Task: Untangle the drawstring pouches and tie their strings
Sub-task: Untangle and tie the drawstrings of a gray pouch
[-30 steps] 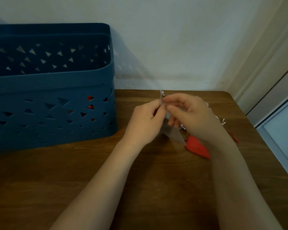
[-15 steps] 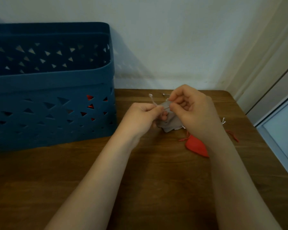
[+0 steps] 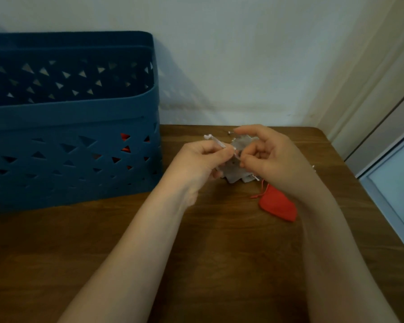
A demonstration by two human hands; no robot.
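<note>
Over the far part of a brown wooden table (image 3: 219,252), two bare hands meet around a small grey fabric drawstring pouch (image 3: 237,173), which sits between them just above the tabletop. The left hand (image 3: 201,162) has its fingers curled and pinches a thin white drawstring (image 3: 216,142), whose loose end sticks up and to the left past the thumb. The right hand (image 3: 271,157) pinches the same string close to the pouch with thumb and a bent finger, while its index finger stretches out above the pouch. A small red fabric pouch (image 3: 278,205) with a thin red string lies flat on the table, just under the right wrist. A large dark blue plastic basket (image 3: 75,122) with triangular cut-outs stands at the left against a pale wall (image 3: 243,54); something red shows through its holes.
</note>
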